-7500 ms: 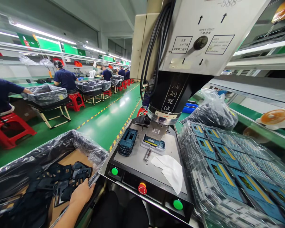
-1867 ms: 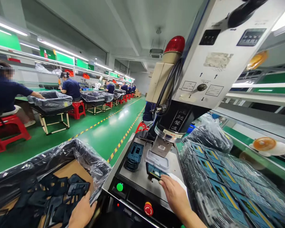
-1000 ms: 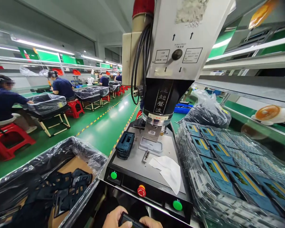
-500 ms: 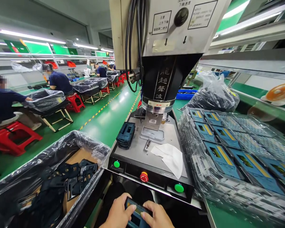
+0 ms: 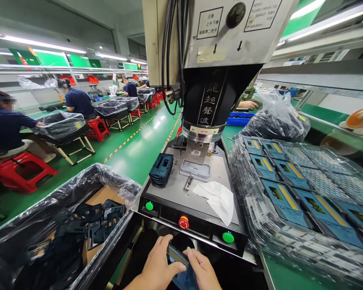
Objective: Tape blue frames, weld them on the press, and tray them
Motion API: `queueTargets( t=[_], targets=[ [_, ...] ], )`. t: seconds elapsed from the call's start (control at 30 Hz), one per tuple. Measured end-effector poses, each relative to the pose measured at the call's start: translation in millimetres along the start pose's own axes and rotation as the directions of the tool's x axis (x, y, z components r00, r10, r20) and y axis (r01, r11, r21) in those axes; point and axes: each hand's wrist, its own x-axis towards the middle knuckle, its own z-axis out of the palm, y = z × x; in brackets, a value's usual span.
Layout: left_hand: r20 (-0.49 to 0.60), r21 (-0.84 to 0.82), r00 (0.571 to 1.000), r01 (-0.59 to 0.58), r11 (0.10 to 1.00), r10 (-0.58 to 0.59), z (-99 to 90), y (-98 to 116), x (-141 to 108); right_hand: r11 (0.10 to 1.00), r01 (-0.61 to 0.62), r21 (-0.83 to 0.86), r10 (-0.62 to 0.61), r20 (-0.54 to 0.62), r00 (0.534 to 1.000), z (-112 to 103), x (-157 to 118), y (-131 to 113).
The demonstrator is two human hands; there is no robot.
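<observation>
Below the machine's front panel, my left hand (image 5: 159, 264) grips the left side of a dark blue plastic housing (image 5: 181, 274), thumb across its face. My right hand (image 5: 202, 269) holds the same housing by its right side, fingers bent at its upper edge. The housing is tilted and partly hidden by both hands. Ahead stands the press, its metal horn (image 5: 196, 152) above a pale fixture (image 5: 196, 169). A stack of dark housings (image 5: 161, 170) sits on the left of the machine bed, and a white cloth (image 5: 216, 199) lies on the right.
A plastic-lined bin (image 5: 63, 193) of dark parts is at left. Clear trays (image 5: 260, 201) with blue housings are piled at right. Green buttons (image 5: 228, 237) and a red button (image 5: 183, 222) line the front panel. Several people sit at the far left; another person's hand (image 5: 248, 104) shows behind the press.
Both my hands have shifted slightly, and the housing between them has turned and moved a little right. A person's hand has appeared behind the press. The camera view has moved slightly.
</observation>
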Motion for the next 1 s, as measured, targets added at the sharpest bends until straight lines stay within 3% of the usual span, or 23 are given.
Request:
queueTargets(
  t=[0.17, 0.3, 0.6, 0.77, 1.0],
  targets=[
    [-0.064, -0.086, 0.998, -0.026, 0.996, 0.02, 0.8, -16, 3, 0.997, 0.018, -0.079, -0.017, 0.011, 1.0, -4, 0, -9],
    [-0.061, -0.254, 0.998, -0.019, 0.967, 0.004, 4.6, -24, 9, 0.995, 0.045, -0.086, -0.044, 0.014, 0.999, -7, 0, -11],
    [-0.129, -0.617, 0.983, 0.023, 0.787, -0.13, 3.3, -33, 19, 0.997, 0.073, 0.015, -0.073, 0.001, 0.997, -15, 6, -5],
    [-0.162, -0.72, 0.962, 0.037, 0.693, -0.22, -6.7, -37, 21, 0.959, 0.204, -0.195, -0.199, 0.042, 0.979, -19, 1, -8],
    [-0.16, -0.768, 0.958, 0.03, 0.64, -0.237, -13.3, -33, 15, 0.843, 0.359, -0.402, -0.286, 0.23, 0.93, -23, -2, -2]
  ],
)
